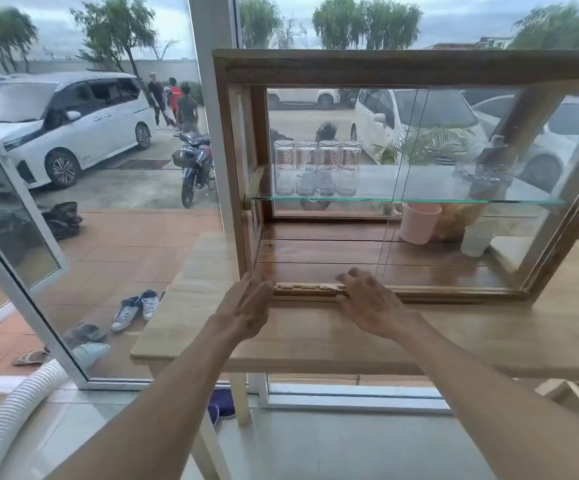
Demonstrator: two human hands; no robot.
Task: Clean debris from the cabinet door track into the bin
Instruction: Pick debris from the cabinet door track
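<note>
A wooden cabinet [378, 65] with glass sliding doors stands on a light wooden table [315, 337]. Its bottom door track [419, 292] runs along the front edge. Pale bits of debris [310, 287] lie in the track between my hands. My left hand [246, 306] rests flat at the cabinet's lower left corner, fingers together and extended. My right hand [367, 299] lies over the track just right of the debris, fingers spread and curled down onto the groove. Neither hand visibly holds anything. No bin is in view.
Inside the cabinet, several glass jars [317, 155] stand on a glass shelf [402, 200]; a pink cup [419, 223] and a white cup [475, 240] sit on the floor at right. A white corrugated hose [11, 407] lies at lower left. Shoes [135, 308] lie outside the window.
</note>
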